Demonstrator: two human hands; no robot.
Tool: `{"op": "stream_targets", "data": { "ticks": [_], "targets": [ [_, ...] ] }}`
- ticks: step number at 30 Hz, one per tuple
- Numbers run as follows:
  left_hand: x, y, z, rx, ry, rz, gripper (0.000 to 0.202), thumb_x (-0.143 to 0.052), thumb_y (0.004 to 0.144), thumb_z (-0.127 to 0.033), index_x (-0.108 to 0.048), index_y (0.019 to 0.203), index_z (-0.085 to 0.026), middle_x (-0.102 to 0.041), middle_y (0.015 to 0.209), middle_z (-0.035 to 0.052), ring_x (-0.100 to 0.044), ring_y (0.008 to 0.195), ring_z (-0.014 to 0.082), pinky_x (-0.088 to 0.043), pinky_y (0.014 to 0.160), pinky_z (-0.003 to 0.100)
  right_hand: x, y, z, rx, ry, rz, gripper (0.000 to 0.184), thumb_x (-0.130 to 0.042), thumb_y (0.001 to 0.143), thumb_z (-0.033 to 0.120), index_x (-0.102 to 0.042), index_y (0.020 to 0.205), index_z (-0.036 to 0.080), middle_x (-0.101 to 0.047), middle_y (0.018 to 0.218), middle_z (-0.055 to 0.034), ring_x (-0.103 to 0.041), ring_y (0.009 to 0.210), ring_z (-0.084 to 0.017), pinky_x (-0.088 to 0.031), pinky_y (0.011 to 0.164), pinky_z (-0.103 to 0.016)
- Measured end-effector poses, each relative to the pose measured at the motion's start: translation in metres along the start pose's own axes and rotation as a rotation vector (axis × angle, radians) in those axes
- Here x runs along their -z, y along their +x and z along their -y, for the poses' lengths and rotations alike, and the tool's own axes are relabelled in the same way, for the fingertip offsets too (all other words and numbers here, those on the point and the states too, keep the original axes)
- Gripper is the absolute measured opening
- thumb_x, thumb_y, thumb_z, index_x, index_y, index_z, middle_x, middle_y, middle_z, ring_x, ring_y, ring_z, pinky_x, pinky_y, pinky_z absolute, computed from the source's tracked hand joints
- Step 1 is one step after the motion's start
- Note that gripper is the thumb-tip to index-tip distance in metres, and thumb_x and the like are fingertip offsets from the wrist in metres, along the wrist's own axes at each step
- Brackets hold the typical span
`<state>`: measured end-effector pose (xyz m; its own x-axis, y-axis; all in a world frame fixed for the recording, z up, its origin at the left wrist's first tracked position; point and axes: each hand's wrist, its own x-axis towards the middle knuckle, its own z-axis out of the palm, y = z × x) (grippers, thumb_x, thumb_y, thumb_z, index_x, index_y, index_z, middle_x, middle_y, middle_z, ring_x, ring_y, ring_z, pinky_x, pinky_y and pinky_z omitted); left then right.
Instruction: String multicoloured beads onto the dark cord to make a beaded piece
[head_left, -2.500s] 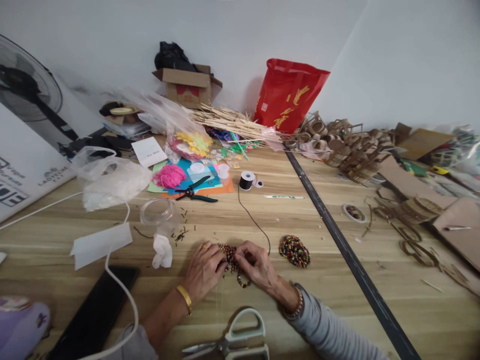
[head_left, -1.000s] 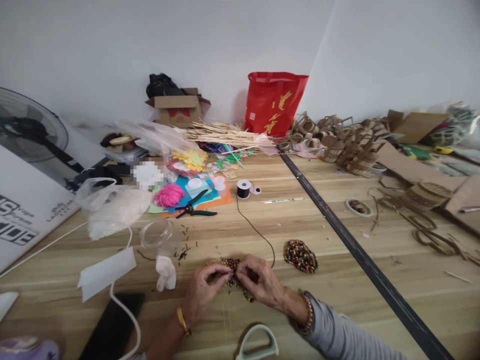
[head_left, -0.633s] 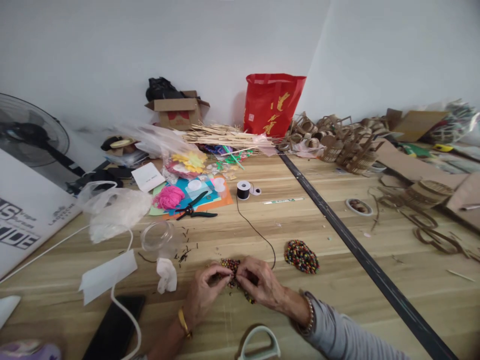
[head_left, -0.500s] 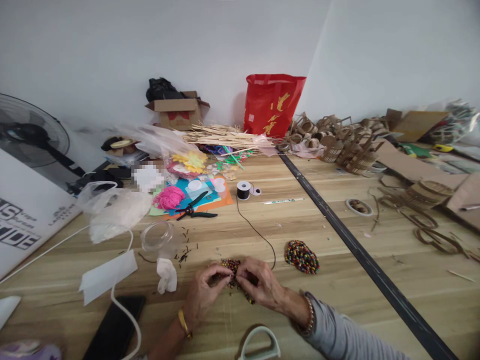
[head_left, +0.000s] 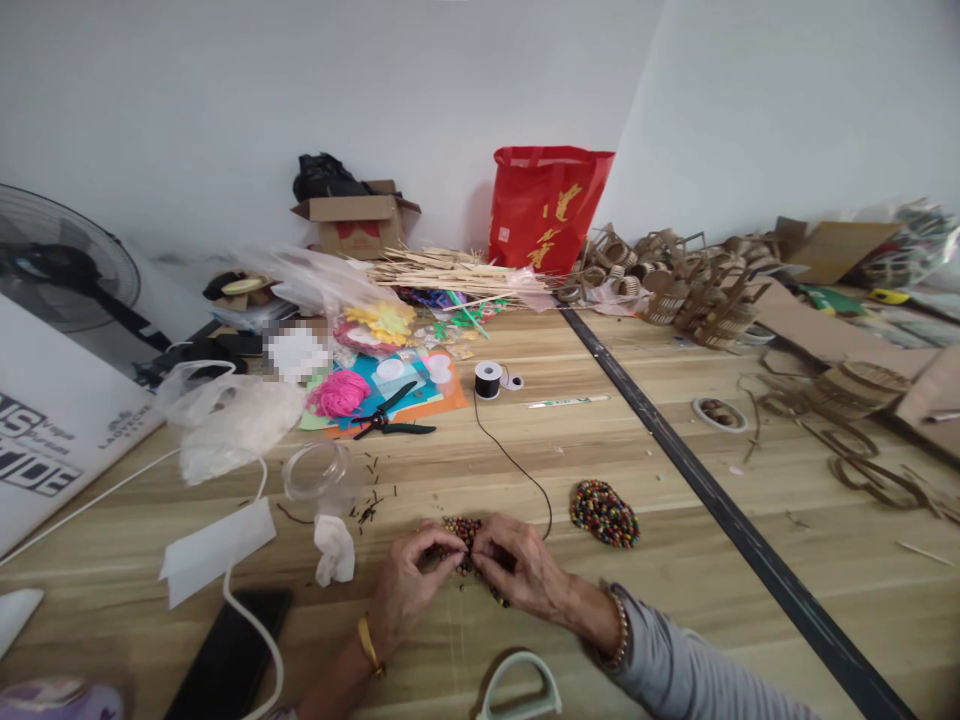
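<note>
My left hand [head_left: 420, 562] pinches with thumb and forefinger over a small heap of colourful beads [head_left: 461, 525]. Facing it, my right hand [head_left: 521, 565] also pinches, and the fingertips of both hands almost meet. Something small and dark sits between them, too tiny to name. From a spool [head_left: 487, 380], a black cord [head_left: 517, 465] curves down and vanishes behind my right hand. Several more beads show below that hand, partly covered by it. To its right lies a coiled bundle of strung beads [head_left: 604, 514].
Black-handled cutters [head_left: 394, 412] rest on coloured sheets beside pink yarn [head_left: 337, 394]. A clear round container [head_left: 315, 470] and crumpled tissue [head_left: 334, 550] lie left of my hands. A pale green handle [head_left: 521, 685] is nearest me. Small woven baskets [head_left: 664, 295] and a red bag [head_left: 547, 210] stand behind.
Almost nothing differs. Both hands keep their pinch over the beads, with only a tiny shift at the fingertips, and the view has moved very slightly.
</note>
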<state>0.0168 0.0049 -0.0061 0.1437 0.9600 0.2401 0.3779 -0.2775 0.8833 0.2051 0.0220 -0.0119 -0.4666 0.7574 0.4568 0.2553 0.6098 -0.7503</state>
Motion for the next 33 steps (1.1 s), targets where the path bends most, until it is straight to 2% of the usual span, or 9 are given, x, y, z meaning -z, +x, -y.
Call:
{"op": "stream_targets", "data": {
  "ticks": [8, 14, 21, 33],
  "targets": [
    [-0.0004, 0.0011, -0.0026, 0.034, -0.003, 0.0, 0.005, -0.067, 0.071, -0.017, -0.072, 0.069, -0.018, -0.074, 0.068, 0.0038, -0.067, 0.065, 0.0183, -0.053, 0.067, 0.028, -0.0011, 0.0004, -0.0001, 0.04, 0.002, -0.022, 0.015, -0.052, 0.087, 0.018, -0.057, 0.073, 0.017, -0.058, 0.065, -0.0024, -0.052, 0.06, -0.014, -0.041, 0.056, -0.023],
    [-0.0013, 0.0007, -0.0026, 0.055, -0.014, 0.009, 0.006, -0.066, 0.071, -0.018, -0.071, 0.069, -0.017, -0.074, 0.068, 0.0041, -0.067, 0.065, 0.0188, -0.052, 0.067, 0.028, -0.0028, -0.0005, -0.004, 0.036, 0.03, -0.01, 0.012, -0.054, 0.09, 0.021, -0.061, 0.081, 0.017, -0.062, 0.071, -0.0047, -0.058, 0.066, -0.016, -0.045, 0.061, -0.024],
    [-0.0014, 0.0009, -0.0014, 0.102, -0.035, 0.035, 0.006, -0.065, 0.07, -0.018, -0.071, 0.069, -0.017, -0.073, 0.068, 0.0044, -0.066, 0.065, 0.0187, -0.051, 0.065, 0.027, 0.0022, 0.0025, 0.0023, 0.056, 0.04, 0.001, 0.018, -0.051, 0.093, 0.023, -0.06, 0.079, 0.017, -0.064, 0.072, -0.0054, -0.058, 0.068, -0.016, -0.046, 0.064, -0.025],
    [-0.0011, 0.0008, 0.0019, 0.153, -0.063, 0.038, 0.007, -0.066, 0.07, -0.02, -0.073, 0.071, -0.018, -0.074, 0.07, 0.0046, -0.067, 0.068, 0.0195, -0.052, 0.068, 0.028, 0.0025, 0.0021, 0.0025, 0.062, 0.039, -0.011, 0.019, -0.05, 0.093, 0.023, -0.06, 0.079, 0.017, -0.063, 0.072, -0.0053, -0.057, 0.068, -0.016, -0.046, 0.063, -0.025]
  ]
}}
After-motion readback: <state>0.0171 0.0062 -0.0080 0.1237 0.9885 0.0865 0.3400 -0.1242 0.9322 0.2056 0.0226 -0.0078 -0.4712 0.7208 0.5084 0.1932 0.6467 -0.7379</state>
